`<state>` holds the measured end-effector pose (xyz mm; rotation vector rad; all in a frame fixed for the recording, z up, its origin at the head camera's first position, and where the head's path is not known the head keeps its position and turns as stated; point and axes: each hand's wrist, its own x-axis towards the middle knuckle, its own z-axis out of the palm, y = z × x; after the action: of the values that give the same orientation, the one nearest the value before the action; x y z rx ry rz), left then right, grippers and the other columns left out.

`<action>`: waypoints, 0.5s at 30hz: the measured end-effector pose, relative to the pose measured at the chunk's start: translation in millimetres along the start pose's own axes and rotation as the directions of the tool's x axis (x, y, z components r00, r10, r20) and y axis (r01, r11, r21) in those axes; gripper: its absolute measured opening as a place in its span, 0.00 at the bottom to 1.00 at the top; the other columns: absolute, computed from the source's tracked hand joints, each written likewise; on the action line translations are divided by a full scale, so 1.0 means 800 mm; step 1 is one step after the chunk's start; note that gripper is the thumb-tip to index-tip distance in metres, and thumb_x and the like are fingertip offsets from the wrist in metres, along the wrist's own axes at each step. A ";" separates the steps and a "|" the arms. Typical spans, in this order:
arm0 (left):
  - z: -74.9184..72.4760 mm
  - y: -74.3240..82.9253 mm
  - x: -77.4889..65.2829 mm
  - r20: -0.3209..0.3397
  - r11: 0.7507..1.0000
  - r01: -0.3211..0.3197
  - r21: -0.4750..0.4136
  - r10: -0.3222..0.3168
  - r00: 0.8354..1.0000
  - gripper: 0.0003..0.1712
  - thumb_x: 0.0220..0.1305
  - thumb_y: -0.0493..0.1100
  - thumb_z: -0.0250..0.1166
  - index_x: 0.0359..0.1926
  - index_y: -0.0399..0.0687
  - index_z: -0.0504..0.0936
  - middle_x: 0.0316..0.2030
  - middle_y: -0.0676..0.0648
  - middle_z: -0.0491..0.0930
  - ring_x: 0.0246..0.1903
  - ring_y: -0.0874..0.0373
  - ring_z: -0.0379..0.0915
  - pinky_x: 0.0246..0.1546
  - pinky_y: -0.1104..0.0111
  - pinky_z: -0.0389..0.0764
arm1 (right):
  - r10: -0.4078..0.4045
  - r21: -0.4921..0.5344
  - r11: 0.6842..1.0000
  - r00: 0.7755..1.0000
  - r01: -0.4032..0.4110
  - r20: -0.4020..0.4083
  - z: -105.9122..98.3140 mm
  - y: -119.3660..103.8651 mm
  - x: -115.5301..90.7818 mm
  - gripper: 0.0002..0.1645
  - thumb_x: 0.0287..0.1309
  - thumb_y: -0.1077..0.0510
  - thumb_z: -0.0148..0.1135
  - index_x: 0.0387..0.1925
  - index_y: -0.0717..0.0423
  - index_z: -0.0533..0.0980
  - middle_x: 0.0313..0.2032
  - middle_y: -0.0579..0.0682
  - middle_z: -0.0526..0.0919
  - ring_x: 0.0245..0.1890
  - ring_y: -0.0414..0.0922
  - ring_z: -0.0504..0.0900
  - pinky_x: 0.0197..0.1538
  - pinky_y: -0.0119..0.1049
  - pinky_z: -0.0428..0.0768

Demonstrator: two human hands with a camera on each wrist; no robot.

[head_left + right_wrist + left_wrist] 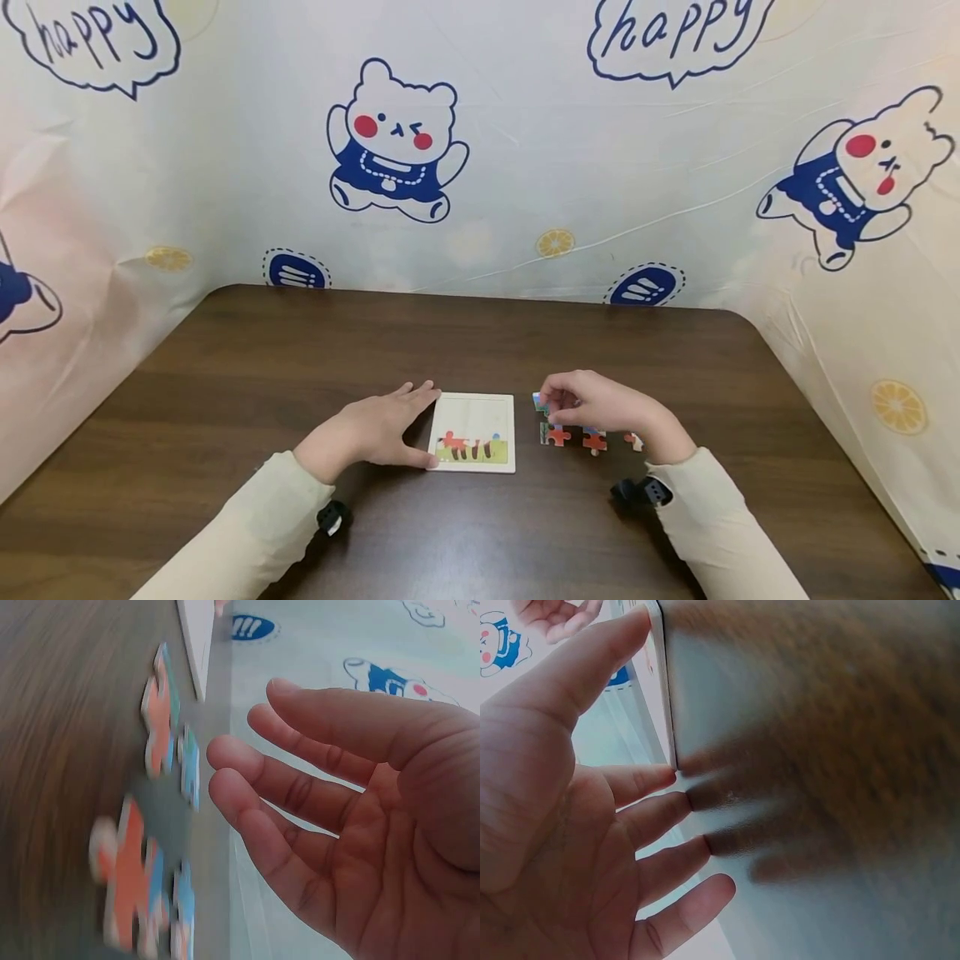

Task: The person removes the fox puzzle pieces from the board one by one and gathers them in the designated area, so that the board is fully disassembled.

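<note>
A square white puzzle tray (474, 414) lies flat on the table, its lower part filled with an orange and green striped picture. My left hand (375, 429) spreads along the tray's left side, thumb at the near corner and a fingertip at the far corner. In the left wrist view the thumb (607, 656) meets the tray's edge (662, 697). Over the loose jigsaw pieces hovers my right hand (600, 406). Its fingers are loosely bent, with nothing between them in the right wrist view. Beneath lie orange pieces (129, 889) and blue-edged ones (190, 769).
The loose pieces, such as a red-orange one (557, 436), sit right of the tray on the brown wooden table (480, 533). A printed cloth (510, 167) with cartoon bears hangs around the table's back and sides. Each wrist wears a dark camera strap (637, 492).
</note>
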<state>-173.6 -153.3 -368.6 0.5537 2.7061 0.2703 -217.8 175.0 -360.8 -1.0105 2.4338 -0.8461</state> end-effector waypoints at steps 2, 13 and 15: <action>0.000 0.000 0.000 0.000 1.000 -0.001 -0.001 0.001 1.000 0.58 0.54 0.67 0.71 0.77 0.49 0.56 0.78 0.46 0.53 0.77 0.45 0.50 0.66 0.44 0.67 | -0.007 -0.002 1.000 1.000 0.007 0.013 0.004 -0.005 0.008 0.08 0.63 0.64 0.63 0.44 0.61 0.78 0.30 0.46 0.80 0.32 0.39 0.76 0.38 0.30 0.78; 0.000 -0.001 0.000 -0.003 1.000 -0.002 -0.006 0.002 1.000 0.57 0.54 0.67 0.71 0.77 0.49 0.56 0.78 0.46 0.53 0.77 0.45 0.50 0.67 0.45 0.66 | -0.012 -0.022 1.000 0.996 0.014 0.084 0.025 -0.029 0.047 0.07 0.64 0.62 0.63 0.43 0.57 0.79 0.29 0.44 0.78 0.30 0.37 0.74 0.37 0.28 0.76; 0.000 -0.002 0.000 -0.001 1.000 0.003 -0.006 -0.003 1.000 0.58 0.53 0.67 0.71 0.77 0.49 0.57 0.78 0.46 0.53 0.77 0.45 0.50 0.66 0.44 0.67 | -0.021 -0.019 1.000 0.995 0.023 0.093 0.027 -0.034 0.053 0.07 0.64 0.62 0.63 0.43 0.58 0.79 0.30 0.45 0.78 0.31 0.37 0.74 0.37 0.28 0.76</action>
<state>-174.2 -154.5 -369.1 0.5483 2.7063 0.2784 -221.0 120.8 -363.8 -1.0615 2.3619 -0.7658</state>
